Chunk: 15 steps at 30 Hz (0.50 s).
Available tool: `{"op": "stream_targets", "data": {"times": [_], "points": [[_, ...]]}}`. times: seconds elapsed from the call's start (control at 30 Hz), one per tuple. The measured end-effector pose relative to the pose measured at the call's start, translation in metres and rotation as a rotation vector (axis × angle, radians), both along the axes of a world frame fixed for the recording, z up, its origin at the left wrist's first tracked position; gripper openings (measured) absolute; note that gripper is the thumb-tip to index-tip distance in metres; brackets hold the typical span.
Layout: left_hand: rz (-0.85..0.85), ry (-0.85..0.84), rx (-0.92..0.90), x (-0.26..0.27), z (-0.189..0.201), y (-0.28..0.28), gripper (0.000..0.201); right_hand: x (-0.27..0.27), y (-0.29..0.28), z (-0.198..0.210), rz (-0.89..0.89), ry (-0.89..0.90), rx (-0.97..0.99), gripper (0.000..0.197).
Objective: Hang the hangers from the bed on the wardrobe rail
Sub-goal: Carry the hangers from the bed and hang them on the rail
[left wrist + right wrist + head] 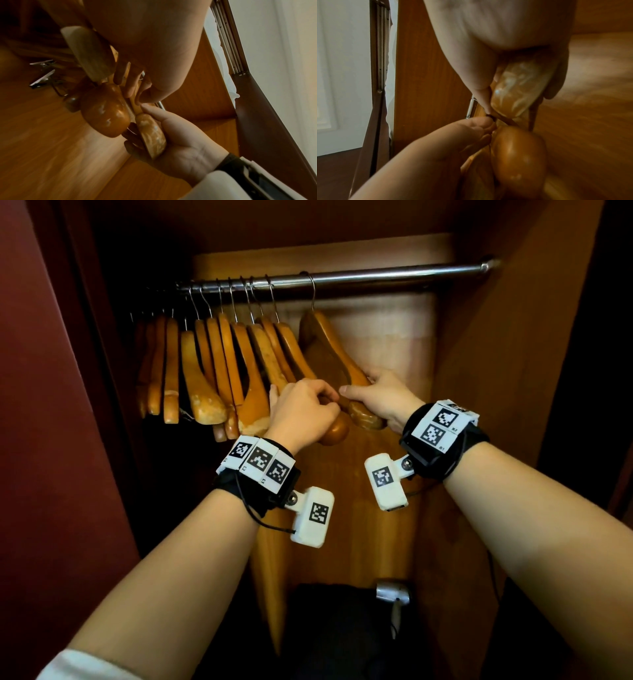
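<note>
1. From above: the hanger (329, 344) hooks over the rail (376, 277), apart from the hanger row (219, 364).
2. Left hand (305, 414) curls round its rounded end; right hand (380, 397) grips its other end.
3. Only the left wrist view shows metal clips (42, 73).

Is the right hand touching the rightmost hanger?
Touching: in the head view the right hand grips the rightmost hanger at its lower arm.

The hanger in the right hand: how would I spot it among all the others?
Follow the metal rail across the top of the wardrobe. Most wooden hangers crowd together at its left end; this hanger hangs by its hook just right of them, apart from the bunch. The right hand grips its lower end, which the others lack.
</note>
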<state>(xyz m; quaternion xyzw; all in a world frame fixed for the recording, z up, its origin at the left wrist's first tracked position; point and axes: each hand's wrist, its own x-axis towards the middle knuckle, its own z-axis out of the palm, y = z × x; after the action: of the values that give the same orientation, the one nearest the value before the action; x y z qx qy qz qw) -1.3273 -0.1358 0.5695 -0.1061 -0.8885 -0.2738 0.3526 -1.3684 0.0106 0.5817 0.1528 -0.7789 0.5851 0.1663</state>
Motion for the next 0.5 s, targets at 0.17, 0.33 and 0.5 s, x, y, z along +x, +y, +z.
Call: {"op": "stream_targets", "data": {"times": [0.17,0.33,0.5], "points": [[-0.035,0.016,-0.044,0.006,-0.009,-0.002,0.017,0.008,-0.007,-0.014,0.093,0.020,-0.042,0.024],[-0.092,0.028,-0.049,0.013,-0.015,-0.012,0.025,0.026,-0.011,-0.024,0.052,-0.057,-0.048,0.034],[-0.152,0.032,-0.024,0.021,-0.022,-0.017,0.025,0.049,-0.012,-0.035,-0.043,-0.164,-0.033,0.044]]}}
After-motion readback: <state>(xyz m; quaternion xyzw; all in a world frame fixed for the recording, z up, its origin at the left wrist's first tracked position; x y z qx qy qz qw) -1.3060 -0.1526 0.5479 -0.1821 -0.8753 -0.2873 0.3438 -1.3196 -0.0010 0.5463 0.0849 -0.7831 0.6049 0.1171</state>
